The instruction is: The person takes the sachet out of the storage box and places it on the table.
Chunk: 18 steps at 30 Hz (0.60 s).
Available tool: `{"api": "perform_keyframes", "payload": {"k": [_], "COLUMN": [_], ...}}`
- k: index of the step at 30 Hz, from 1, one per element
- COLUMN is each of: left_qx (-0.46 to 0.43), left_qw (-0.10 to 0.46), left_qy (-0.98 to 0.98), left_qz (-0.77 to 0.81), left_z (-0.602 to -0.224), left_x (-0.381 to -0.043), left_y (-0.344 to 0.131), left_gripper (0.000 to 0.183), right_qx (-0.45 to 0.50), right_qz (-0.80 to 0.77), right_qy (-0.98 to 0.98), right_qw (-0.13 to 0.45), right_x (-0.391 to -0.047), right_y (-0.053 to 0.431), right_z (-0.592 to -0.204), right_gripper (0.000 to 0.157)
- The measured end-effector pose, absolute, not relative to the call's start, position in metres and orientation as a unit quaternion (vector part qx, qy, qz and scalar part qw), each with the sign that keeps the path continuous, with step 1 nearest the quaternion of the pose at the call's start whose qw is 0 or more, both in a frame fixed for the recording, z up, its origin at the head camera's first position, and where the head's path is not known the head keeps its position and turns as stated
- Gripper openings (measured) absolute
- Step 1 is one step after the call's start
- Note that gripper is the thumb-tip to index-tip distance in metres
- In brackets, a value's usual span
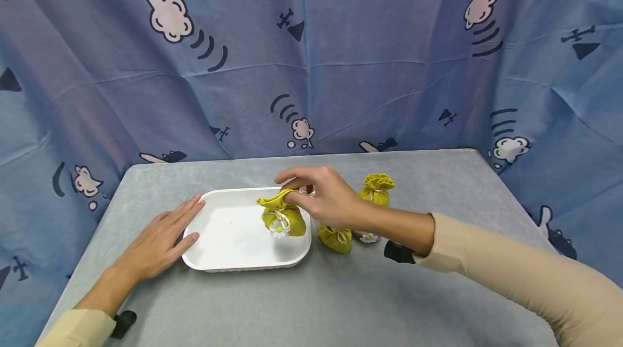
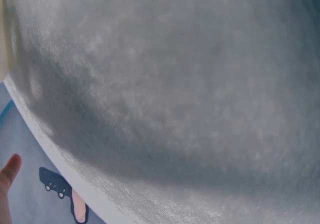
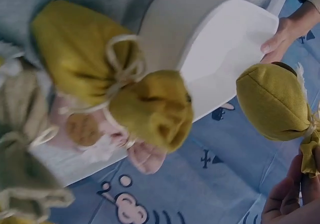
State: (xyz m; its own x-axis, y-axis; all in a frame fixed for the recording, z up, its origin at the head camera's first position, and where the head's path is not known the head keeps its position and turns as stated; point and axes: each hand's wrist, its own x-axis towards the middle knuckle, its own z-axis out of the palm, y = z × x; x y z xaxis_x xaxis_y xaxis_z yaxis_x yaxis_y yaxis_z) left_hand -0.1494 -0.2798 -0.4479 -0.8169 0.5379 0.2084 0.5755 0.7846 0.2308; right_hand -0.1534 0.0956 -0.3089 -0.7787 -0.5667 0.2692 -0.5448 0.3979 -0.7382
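Note:
My right hand (image 1: 332, 197) pinches the gathered neck of a mustard-yellow drawstring pouch (image 1: 296, 221). A white flower decorates this pouch, which hangs over the right part of a white tray (image 1: 229, 231). In the right wrist view the same pouch (image 3: 272, 101) is at the right, with its neck between my fingertips. My left hand (image 1: 158, 240) lies at the tray's left end, its fingers extended along the rim. Only a fingertip (image 2: 11, 169) of that hand shows in the left wrist view.
Right of the tray stand more pouches: a yellow one (image 1: 336, 239) near it and another yellow one (image 1: 375, 191) farther back. The right wrist view also shows a pink pouch (image 3: 97, 131) and a grey-beige one (image 3: 25, 134). A blue patterned curtain (image 1: 311, 55) hangs behind the grey table (image 1: 233, 309).

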Motion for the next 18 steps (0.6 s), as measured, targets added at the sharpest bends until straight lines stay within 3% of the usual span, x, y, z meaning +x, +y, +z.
{"api": "perform_keyframes", "payload": {"k": [18], "left_qx": [-0.294], "left_qw": [0.065], "left_qy": [-0.943], "left_qz": [-0.142], "left_z": [-0.447], "left_x": [-0.148], "left_y": [-0.279], "left_gripper": [0.068], "right_qx": [-0.289], "right_qz": [-0.456], "right_qy": [0.84], "right_qw": [-0.053], "right_x": [-0.154], "right_y": [0.158], "right_z": [-0.283], "right_gripper": [0.03]}}
